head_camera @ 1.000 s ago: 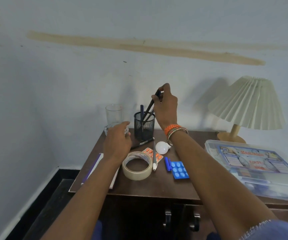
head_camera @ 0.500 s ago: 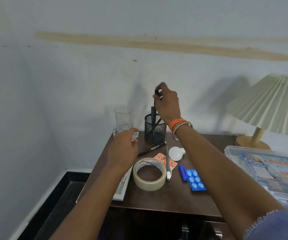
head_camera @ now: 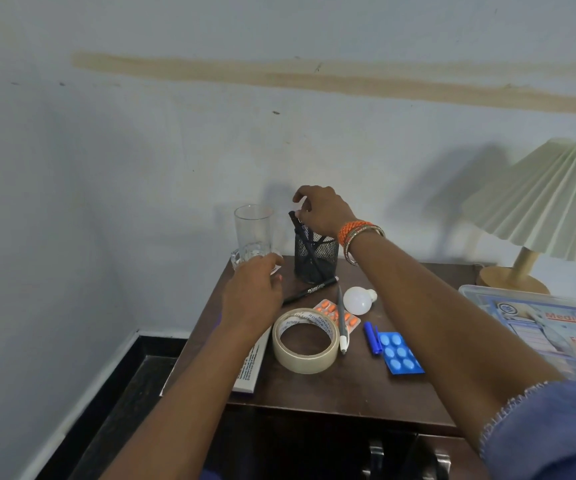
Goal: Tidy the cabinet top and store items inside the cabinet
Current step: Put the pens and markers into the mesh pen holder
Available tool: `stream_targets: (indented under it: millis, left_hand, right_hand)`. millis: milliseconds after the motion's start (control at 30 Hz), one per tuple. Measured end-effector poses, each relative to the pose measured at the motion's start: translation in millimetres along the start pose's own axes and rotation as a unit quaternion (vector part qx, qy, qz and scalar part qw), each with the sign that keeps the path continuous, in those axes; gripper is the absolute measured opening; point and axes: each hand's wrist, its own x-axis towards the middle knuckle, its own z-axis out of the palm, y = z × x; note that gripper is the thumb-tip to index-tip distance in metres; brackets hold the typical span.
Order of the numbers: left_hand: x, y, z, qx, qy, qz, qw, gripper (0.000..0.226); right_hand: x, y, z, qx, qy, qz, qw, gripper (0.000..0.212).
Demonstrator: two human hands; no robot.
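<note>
Head view: right hand [head_camera: 324,213] hangs loosely curled over the mesh pen holder [head_camera: 315,259]; left hand [head_camera: 253,296] reaches the drinking glass [head_camera: 252,237], grip unclear; tape roll [head_camera: 305,340] and marker [head_camera: 309,290] lie nearby.

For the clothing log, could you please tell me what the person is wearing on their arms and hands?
Both hands are bare: no gloves or rings show. The right wrist carries orange bangles beside thin metallic ones. A blue sleeve with a frayed pale edge covers the right upper arm. The left forearm is bare.
</note>
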Motion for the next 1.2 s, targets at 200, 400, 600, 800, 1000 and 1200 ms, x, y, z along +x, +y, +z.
stream_targets:
  millis: [200, 400, 600, 800, 1000, 1200]
  left_hand:
    - [-0.2, -12.1, -2.9, -0.066, -0.005, -0.063, 0.996, 0.032]
    - [-4.5, -21.7, -7.1, -0.071, -0.003, -0.093, 0.993, 0.035]
    - [-3.3, -21.3, -1.9, -0.048, -0.013, -0.072, 0.996, 0.033]
    - [-0.7, -21.5, 0.4, -0.043, -0.013, -0.057, 0.997, 0.031]
    - [-0.9, -13.9, -5.7, -0.106, 0.009, -0.042, 0.993, 0.027]
    - [-8.2, 11.8, -5.6, -0.197, 0.049, -0.05, 0.978, 0.041]
  right_hand:
    - [-40.5, -18.7, -4.6, -0.025, 0.178, -0.103, 0.978, 0.018]
    - [-75.1, -7.3, 29.3, -0.231, -0.135, -0.21, 0.94, 0.027]
    - [-72.2, 4.3, 47.5, -0.24, -0.196, -0.199, 0.93, 0.033]
    - [-73.4, 5.4, 48.9, -0.242, -0.153, -0.228, 0.931, 0.021]
    - [-81.3, -6.7, 22.4, -0.101, -0.069, -0.188, 0.974, 0.017]
    - [-98.5, -2.4, -20.6, 0.014, -0.018, -0.115, 0.993, 0.019]
